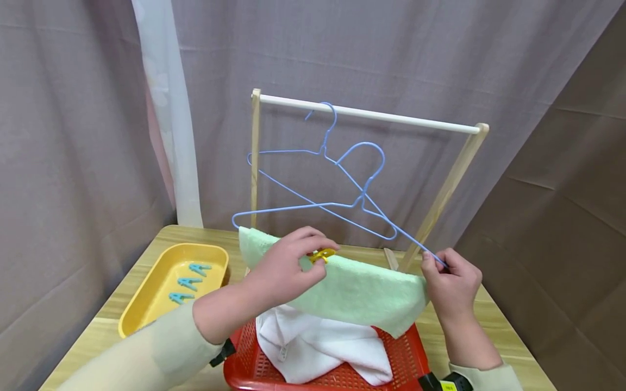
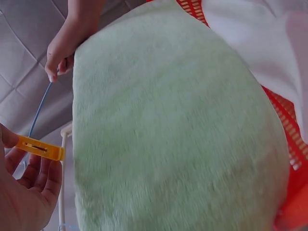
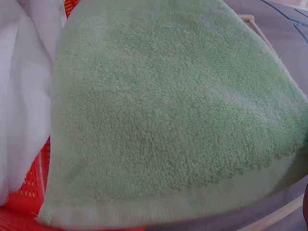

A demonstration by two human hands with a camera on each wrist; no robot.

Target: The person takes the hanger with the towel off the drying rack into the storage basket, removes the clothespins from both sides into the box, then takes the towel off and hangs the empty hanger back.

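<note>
In the head view my left hand (image 1: 288,267) pinches a yellow clothespin (image 1: 321,255) between thumb and fingers, close to the top edge of a light green towel (image 1: 367,293). The left wrist view shows this clothespin (image 2: 42,148) beside the towel, apart from it. My right hand (image 1: 454,279) grips the right end of a blue hanger (image 1: 364,194), at the towel's upper right corner. The towel is folded over the hanger's lower bar, which it hides. Green cloth fills most of the right wrist view, where the right hand barely shows at the edge.
Another blue hanger (image 1: 335,117) hangs from the white rod (image 1: 406,118) of a wooden rack. Below the towel, a red basket (image 1: 239,364) holds a white towel (image 1: 323,342). A yellow tray (image 1: 131,309) with three teal clothespins (image 1: 187,283) lies at left on the wooden table (image 1: 504,347).
</note>
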